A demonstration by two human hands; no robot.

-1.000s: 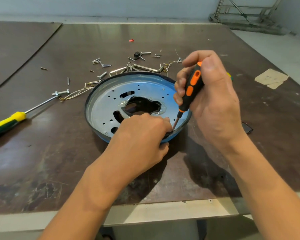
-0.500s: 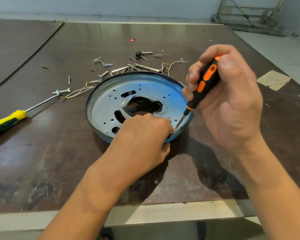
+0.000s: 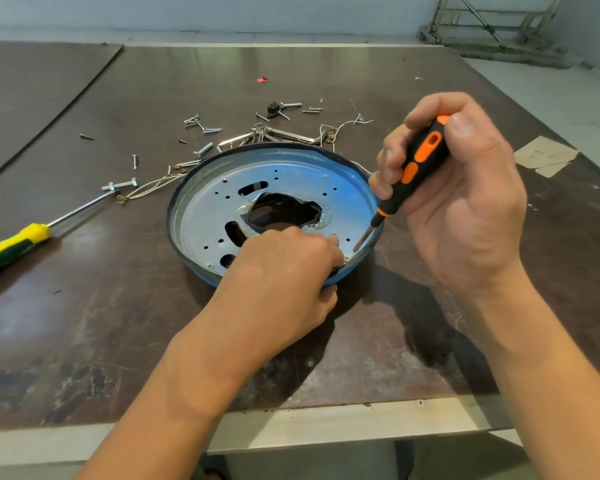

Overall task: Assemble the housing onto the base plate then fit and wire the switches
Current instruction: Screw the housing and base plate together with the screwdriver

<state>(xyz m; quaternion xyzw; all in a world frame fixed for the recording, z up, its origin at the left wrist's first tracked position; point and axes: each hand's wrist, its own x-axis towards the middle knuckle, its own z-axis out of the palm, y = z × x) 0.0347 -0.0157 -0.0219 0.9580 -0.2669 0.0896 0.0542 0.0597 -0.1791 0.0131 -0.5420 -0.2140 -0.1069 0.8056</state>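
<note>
On the dark, worn table point(image 3: 118, 306), centre stage, sits the blue-rimmed housing point(image 3: 174, 216) with the silver base plate point(image 3: 284, 174) nested inside it. The left hand point(image 3: 284, 271) clamps the near rim, thumb outside, fingers curled over the plate. My guess is that it's pinning both parts so the holes line up. The right hand point(image 3: 465, 209) is wrapped round the orange screwdriver point(image 3: 420, 161), shaft angled down, tip hovering just beside a small screw point(image 3: 347, 258) at those fingertips. Loose screws point(image 3: 205, 128) lie behind the housing.
</note>
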